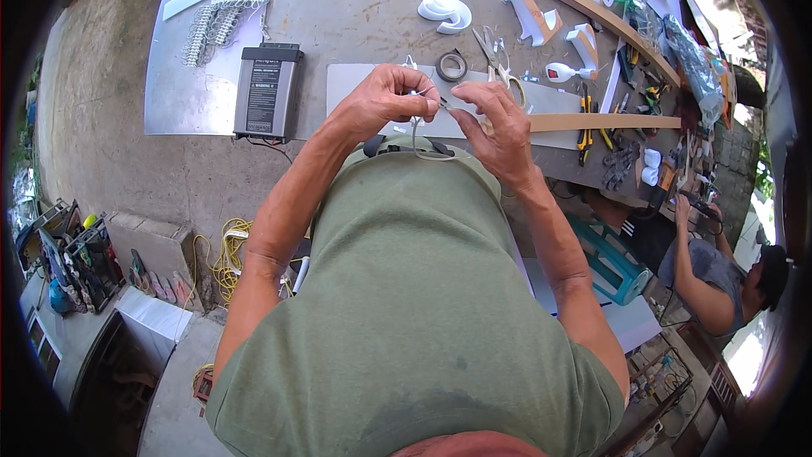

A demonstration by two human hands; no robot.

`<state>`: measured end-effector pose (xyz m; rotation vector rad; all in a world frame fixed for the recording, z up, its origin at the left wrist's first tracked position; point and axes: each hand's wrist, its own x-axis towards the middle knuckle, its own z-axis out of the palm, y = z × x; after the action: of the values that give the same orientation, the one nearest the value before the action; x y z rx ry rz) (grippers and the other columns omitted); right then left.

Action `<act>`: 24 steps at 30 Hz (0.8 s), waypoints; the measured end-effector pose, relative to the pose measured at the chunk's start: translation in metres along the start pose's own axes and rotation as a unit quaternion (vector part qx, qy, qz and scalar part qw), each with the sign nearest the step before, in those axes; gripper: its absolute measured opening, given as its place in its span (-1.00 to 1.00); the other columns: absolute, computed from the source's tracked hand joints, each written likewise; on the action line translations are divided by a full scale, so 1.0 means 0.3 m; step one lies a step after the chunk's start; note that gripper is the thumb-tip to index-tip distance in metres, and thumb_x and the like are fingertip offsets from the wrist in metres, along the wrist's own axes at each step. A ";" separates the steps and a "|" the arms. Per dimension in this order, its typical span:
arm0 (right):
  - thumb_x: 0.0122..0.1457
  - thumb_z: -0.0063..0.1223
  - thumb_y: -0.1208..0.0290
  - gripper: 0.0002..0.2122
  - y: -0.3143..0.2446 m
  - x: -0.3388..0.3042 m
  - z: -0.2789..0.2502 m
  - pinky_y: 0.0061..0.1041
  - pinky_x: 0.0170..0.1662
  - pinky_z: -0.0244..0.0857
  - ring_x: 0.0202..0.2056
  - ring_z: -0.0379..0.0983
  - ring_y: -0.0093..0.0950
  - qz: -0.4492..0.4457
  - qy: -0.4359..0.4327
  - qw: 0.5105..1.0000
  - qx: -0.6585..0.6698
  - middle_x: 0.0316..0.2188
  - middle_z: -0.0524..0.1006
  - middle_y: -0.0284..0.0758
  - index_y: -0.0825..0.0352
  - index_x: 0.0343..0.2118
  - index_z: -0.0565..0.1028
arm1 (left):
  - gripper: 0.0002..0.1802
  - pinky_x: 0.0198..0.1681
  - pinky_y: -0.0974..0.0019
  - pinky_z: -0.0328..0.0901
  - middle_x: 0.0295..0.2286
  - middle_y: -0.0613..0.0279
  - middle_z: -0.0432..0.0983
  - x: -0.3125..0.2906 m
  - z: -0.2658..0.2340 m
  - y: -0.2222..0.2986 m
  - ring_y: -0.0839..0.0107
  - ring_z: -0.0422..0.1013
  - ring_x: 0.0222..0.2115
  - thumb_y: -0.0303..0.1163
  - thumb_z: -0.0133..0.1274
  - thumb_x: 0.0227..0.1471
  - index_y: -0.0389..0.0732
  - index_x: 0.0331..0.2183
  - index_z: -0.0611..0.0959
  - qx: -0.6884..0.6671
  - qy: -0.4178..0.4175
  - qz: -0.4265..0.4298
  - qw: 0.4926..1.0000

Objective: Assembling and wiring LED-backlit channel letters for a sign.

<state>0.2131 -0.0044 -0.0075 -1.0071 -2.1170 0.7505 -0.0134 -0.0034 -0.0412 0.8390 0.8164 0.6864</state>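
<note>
Over the near edge of the work table, my left hand (389, 103) pinches a thin white wire (414, 93) between thumb and forefinger. Just to its right is my right hand (499, 125), its thumb and forefinger curved and apart. Small dark strands (446, 104) show between the two hands; whether the right fingers touch them is unclear. A grey cable (415, 142) hangs below the left hand and loops against my green shirt. Under the hands lies a pale flat sheet (342, 85). Beyond them are a roll of black tape (452, 65) and scissors (491, 51).
A grey power supply box (269, 93) stands at left, near a bundle of wired modules (224, 21). White curved letter pieces (534, 17) lie at the back. A tan strip (592, 122) and pliers (584, 131) are at right. Another person (715, 275) works at far right beside a teal stool (613, 262).
</note>
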 end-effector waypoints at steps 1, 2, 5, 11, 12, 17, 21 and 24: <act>0.02 0.29 0.61 -0.70 0.010 0.003 0.002 -0.38 -0.20 0.42 -0.24 0.52 -0.37 0.001 0.001 1.000 -0.001 -0.26 0.56 -0.31 0.32 -0.16 0.53 | -0.85 -0.53 0.57 0.07 -0.53 0.42 0.53 0.002 0.003 -0.002 0.73 0.25 -0.57 -0.35 0.28 -0.01 -0.21 -0.41 0.68 -0.011 0.003 -0.004 1.000; 0.01 0.28 0.60 -0.70 0.018 0.008 0.005 -0.37 -0.19 0.43 -0.23 0.52 -0.35 -0.059 -0.006 0.998 -0.027 -0.25 0.56 -0.31 0.32 -0.16 0.54 | -0.85 -0.54 0.58 0.04 -0.53 0.42 0.53 0.004 0.006 -0.002 0.73 0.24 -0.58 -0.35 0.28 -0.01 -0.20 -0.41 0.68 -0.023 0.006 -0.009 1.000; -0.03 0.26 0.60 -0.70 0.037 0.001 0.009 -0.35 -0.18 0.45 -0.22 0.53 -0.34 -0.147 -0.014 0.986 -0.081 -0.24 0.57 -0.32 0.33 -0.17 0.55 | -0.86 -0.56 0.57 0.03 -0.53 0.40 0.54 0.004 0.003 0.004 0.73 0.23 -0.59 -0.36 0.28 -0.01 -0.20 -0.41 0.68 -0.047 -0.015 -0.021 0.999; -0.11 0.19 0.57 -0.66 0.046 0.005 -0.003 -0.35 -0.16 0.46 -0.22 0.53 -0.33 -0.195 -0.021 0.973 -0.125 -0.25 0.57 -0.31 0.35 -0.18 0.56 | -0.87 -0.57 0.57 0.01 -0.53 0.37 0.55 0.012 0.002 0.002 0.73 0.22 -0.61 -0.37 0.28 -0.01 -0.19 -0.41 0.68 -0.061 -0.020 -0.037 0.997; -0.12 0.18 0.56 -0.66 0.044 0.007 -0.006 -0.35 -0.16 0.46 -0.22 0.53 -0.32 -0.198 -0.026 0.972 -0.125 -0.26 0.57 -0.31 0.36 -0.18 0.56 | -0.87 -0.57 0.57 0.01 -0.53 0.37 0.55 0.012 -0.002 0.005 0.73 0.22 -0.61 -0.37 0.28 -0.01 -0.19 -0.41 0.68 -0.058 -0.023 -0.035 0.997; -0.08 0.17 0.56 -0.75 0.014 0.026 -0.020 -0.37 -0.23 0.43 -0.28 0.52 -0.35 -0.211 -0.040 0.965 -0.150 -0.30 0.56 -0.32 0.37 -0.26 0.56 | -0.89 -0.49 0.55 0.18 -0.52 0.39 0.55 -0.003 0.022 0.014 0.69 0.32 -0.55 -0.44 0.22 -0.08 -0.24 -0.41 0.69 -0.033 0.007 -0.027 0.999; 0.08 0.21 0.53 -0.92 -0.010 0.011 0.010 -0.46 -0.38 0.35 -0.45 0.45 -0.48 -0.095 -0.006 0.994 -0.048 -0.47 0.53 -0.40 0.34 -0.38 0.53 | -0.85 -0.53 0.51 0.16 -0.61 0.47 0.45 -0.008 0.025 -0.011 0.71 0.27 -0.57 -0.39 0.22 -0.01 -0.28 -0.42 0.68 0.127 0.054 0.067 0.988; 0.19 0.23 0.42 -0.88 0.002 -0.008 0.003 -0.73 -0.54 0.12 -0.54 0.31 -0.77 0.407 -0.069 0.745 0.524 -0.50 0.52 -0.43 0.34 -0.36 0.53 | -0.84 -0.55 0.50 0.13 -0.63 0.50 0.40 -0.011 0.058 0.032 0.72 0.22 -0.58 -0.37 0.21 0.02 -0.29 -0.42 0.68 0.184 0.058 0.087 0.977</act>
<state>0.2137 -0.0062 -0.0091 -1.1346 -0.8567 2.1524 -0.0025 -0.0074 -0.0249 1.2241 1.0005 0.7546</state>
